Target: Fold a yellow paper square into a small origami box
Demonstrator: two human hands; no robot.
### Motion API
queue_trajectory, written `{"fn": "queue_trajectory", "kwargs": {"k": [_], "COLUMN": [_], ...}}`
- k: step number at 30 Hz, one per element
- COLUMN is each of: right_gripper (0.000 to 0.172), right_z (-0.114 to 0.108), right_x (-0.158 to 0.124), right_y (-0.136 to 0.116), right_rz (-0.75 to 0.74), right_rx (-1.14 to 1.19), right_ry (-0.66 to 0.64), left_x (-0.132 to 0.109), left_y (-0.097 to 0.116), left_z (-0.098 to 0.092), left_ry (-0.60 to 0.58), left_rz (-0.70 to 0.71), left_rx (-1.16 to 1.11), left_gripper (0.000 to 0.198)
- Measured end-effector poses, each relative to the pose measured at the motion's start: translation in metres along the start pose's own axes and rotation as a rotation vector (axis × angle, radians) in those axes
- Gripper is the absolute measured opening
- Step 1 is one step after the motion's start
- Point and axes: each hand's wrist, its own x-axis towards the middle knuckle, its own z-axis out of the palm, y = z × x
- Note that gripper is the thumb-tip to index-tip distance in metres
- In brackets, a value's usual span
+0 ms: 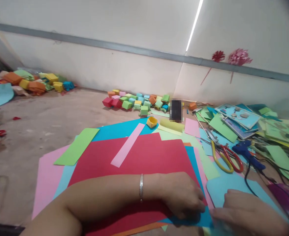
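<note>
Blue paper lay at the near end of the pile, poking out from under the red sheet. The left hand had its fingers curled down onto that paper's edge, and the right hand lay flatter, its fingertips meeting the same edge. Whether either hand actually pinched it, I could not tell. Doing this well probably meant a light, even hold — thin paper creases easily — and keeping clear of the scissors nearby.
</note>
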Motion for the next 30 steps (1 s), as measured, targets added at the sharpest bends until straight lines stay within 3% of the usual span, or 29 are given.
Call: {"fn": "queue_trajectory", "kwargs": {"k": [3,5,9,11,12,16,19,21,25,30], "right_gripper": [0.025,0.029,0.029,0.027,0.026,0.024,0.025,0.026,0.027,0.028], "right_z": [-0.011,-0.015,-0.024,-0.028,-0.030,-0.033,-0.029,-0.025,-0.019,-0.022], "right_x": [-0.014,-0.028,-0.060,-0.071,-0.076,-0.083,-0.083,-0.083,-0.084,-0.094], "right_y": [-0.006,-0.010,-0.018,-0.020,-0.021,-0.022,-0.020,-0.019,-0.020,-0.025], "right_rz": [0.147,0.221,0.351,0.418,0.447,0.522,0.536,0.536,0.538,0.563], "right_rx": [-0.025,-0.027,-0.047,-0.065,-0.073,-0.068,-0.025,0.009,0.043,0.042], "right_ry": [0.016,0.047,0.131,0.154,0.160,0.166,0.148,0.121,0.083,0.100], "left_x": [-0.009,-0.021,-0.061,-0.086,-0.099,-0.128,-0.117,-0.098,-0.061,-0.043], "left_y": [-0.003,-0.006,-0.018,-0.028,-0.035,-0.060,-0.079,-0.095,-0.135,-0.163], "left_z": [-0.036,-0.071,-0.136,-0.153,-0.157,-0.156,-0.147,-0.138,-0.112,-0.090], "left_ry": [-0.011,0.097,0.502,0.576,0.547,0.634,0.648,0.650,0.364,0.245], "left_rz": [-0.053,-0.171,-0.560,-0.735,-0.821,-1.017,-1.045,-0.977,-0.887,-0.987], "left_rx": [-0.235,-0.272,-0.039,0.132,0.165,0.225,0.257,0.301,0.327,0.280], "left_gripper": [0.011,0.014,0.027,0.030,0.031,0.034,0.035,0.033,0.031,0.012]}}
